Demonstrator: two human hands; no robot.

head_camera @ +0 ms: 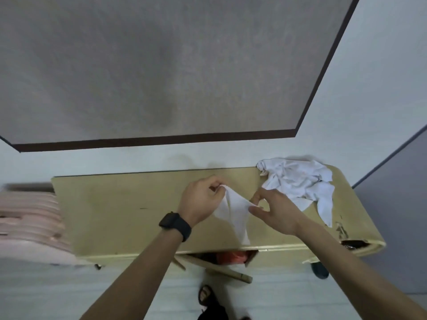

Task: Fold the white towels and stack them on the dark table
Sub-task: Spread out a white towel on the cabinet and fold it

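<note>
Head view — towel (233,212) edges blurry

A towel (233,213) hangs between both hands over the table (111,211), left of the towel pile (298,181).

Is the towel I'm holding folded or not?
Not folded. The towel hangs loose and creased, pinched at its top between the left hand and right hand.

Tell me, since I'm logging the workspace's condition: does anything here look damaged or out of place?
Yes. The tan table is damaged at its near right corner: the surface is broken away, showing a dark patch. The towel heap at the far right is merely crumpled, awaiting folding.
</note>
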